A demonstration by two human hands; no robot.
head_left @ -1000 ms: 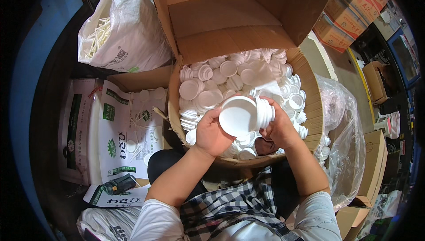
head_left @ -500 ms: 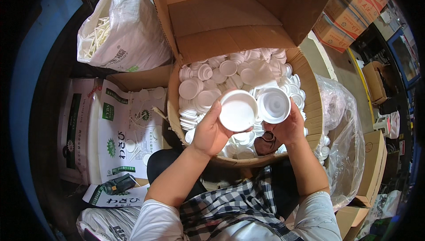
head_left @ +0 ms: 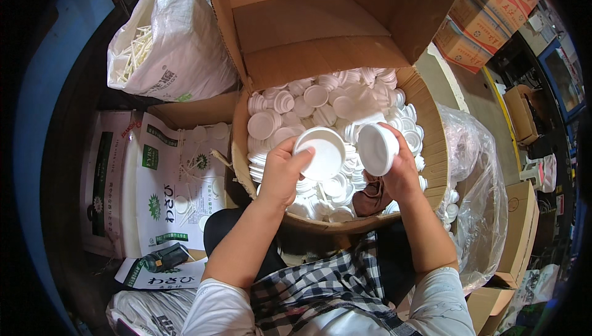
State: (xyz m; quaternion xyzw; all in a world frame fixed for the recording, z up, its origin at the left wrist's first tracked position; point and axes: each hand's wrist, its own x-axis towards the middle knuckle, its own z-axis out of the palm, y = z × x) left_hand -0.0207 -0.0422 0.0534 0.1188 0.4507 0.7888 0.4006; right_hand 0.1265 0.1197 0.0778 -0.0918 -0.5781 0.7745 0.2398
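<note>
Above a cardboard box (head_left: 435,169) full of round white plastic lids (head_left: 264,125), each of my hands grips one white round piece. My left hand (head_left: 282,172) is closed on a shallow white lid (head_left: 327,156), its thumb laid over the rim onto the inside, which faces me. In my right hand (head_left: 402,172) a white lid with a raised stepped centre (head_left: 377,149) is held on edge, tilted toward the left one. The two pieces are apart. A brown crumpled cloth or glove (head_left: 371,197) lies on the pile below my right hand.
Raised box flaps (head_left: 314,21) stand at the back. On the left are a white sack (head_left: 185,46) of thin white sticks and a printed carton (head_left: 151,169) with a dark tool (head_left: 166,257). A clear plastic bag (head_left: 478,212) and cartons (head_left: 521,231) stand right.
My left thumb has come over the rim onto the lid's inside, and that lid has tipped. My right hand has turned its lid more edge-on, widening the gap between the two.
</note>
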